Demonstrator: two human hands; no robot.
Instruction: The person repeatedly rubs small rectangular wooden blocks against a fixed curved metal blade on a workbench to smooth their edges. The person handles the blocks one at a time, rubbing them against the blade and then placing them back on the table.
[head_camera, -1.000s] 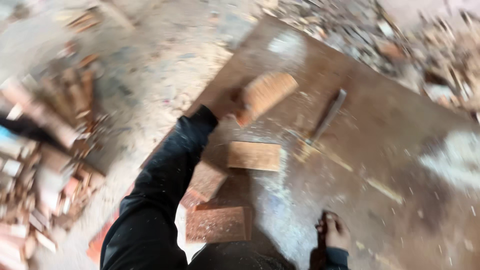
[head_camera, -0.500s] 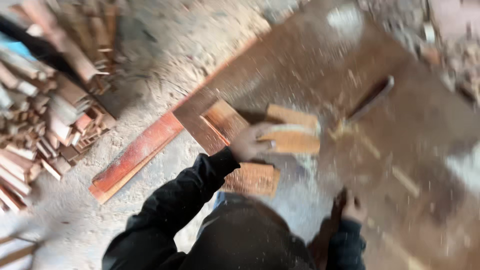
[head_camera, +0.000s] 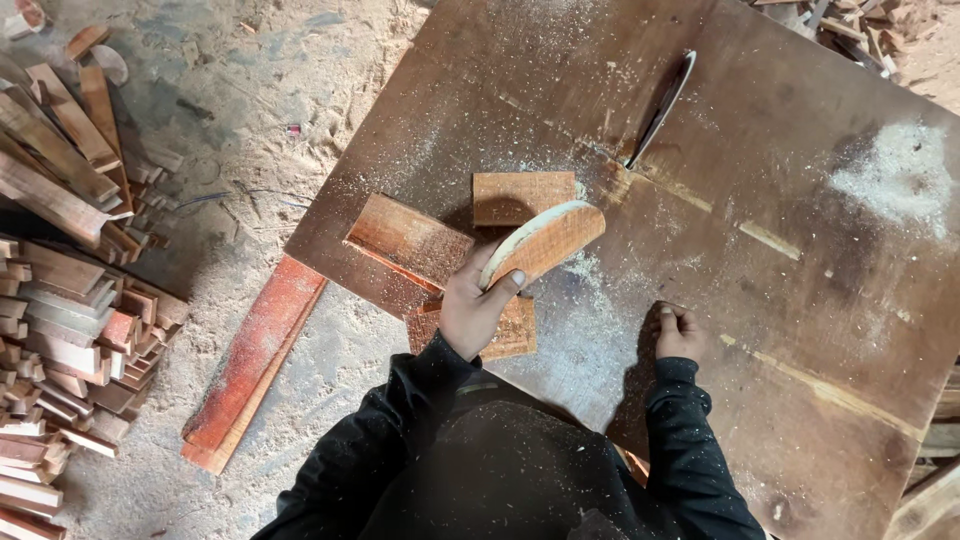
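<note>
The saw blade showed only its upper arc above the slot in the table; the rest sat below the board, out of sight. The right hand lay curled on the table, and whether its fingers enclosed anything could not be told. The left hand covered part of the flat wooden block beneath it, and the rounded wood piece it gripped hid a corner of another block. The stacked wood strips ran off the left edge. The table's far right corner was cut off.
</note>
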